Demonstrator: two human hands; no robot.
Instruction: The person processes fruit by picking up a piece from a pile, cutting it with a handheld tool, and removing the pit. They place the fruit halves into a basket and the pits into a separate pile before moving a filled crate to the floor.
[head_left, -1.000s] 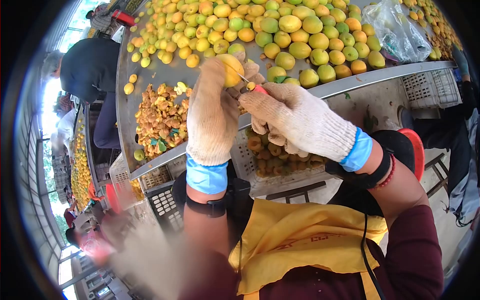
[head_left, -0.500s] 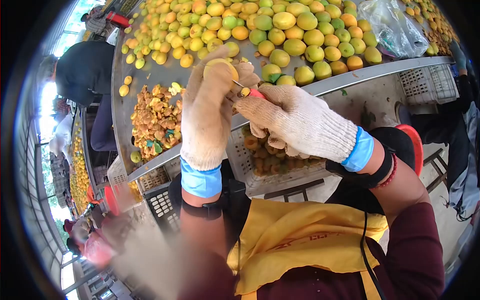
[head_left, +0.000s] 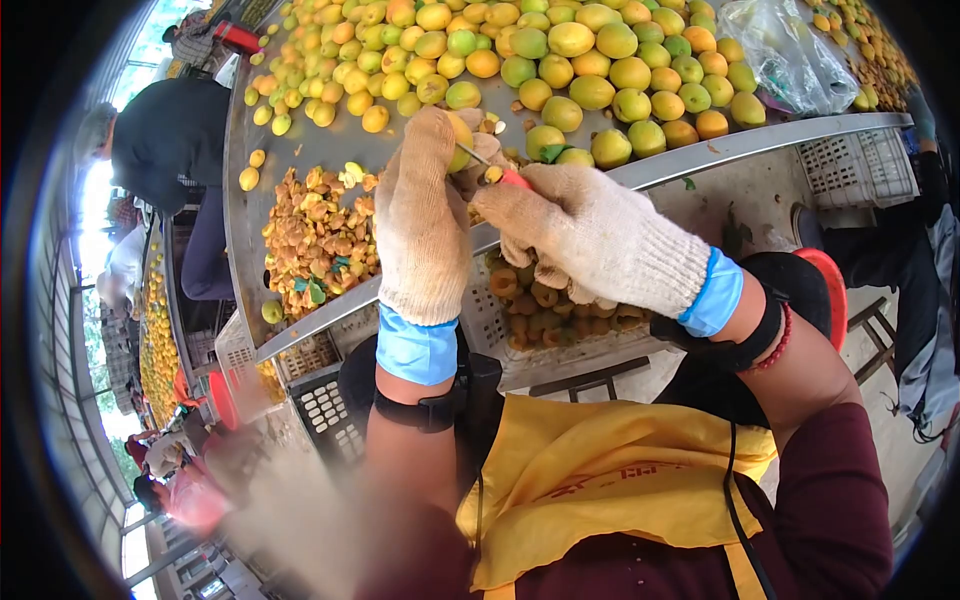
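My left hand (head_left: 425, 225), in a cream knitted glove with brownish fingers, is closed round a yellow apricot (head_left: 460, 142) above the table's front edge. Most of the fruit is hidden by the fingers. In the same kind of glove, my right hand (head_left: 610, 235) grips a small pitting tool (head_left: 514, 179) with a red handle and a thin metal shaft. The shaft points up and left, its tip right at the apricot. Below my hands, a white plastic crate (head_left: 484, 318) holds many cut apricots (head_left: 570, 325) with dark openings.
Whole yellow-green apricots (head_left: 590, 65) cover the far part of the metal table (head_left: 300, 145). A heap of brownish fruit scraps (head_left: 318, 232) lies at the left front. A clear plastic bag (head_left: 790, 60) rests at the back right. A co-worker in dark clothes (head_left: 170, 145) bends at the left.
My left hand has shifted slightly right and turned, its fingers now covering more of the apricot. My right hand with the pitting tool has stayed nearly in place.
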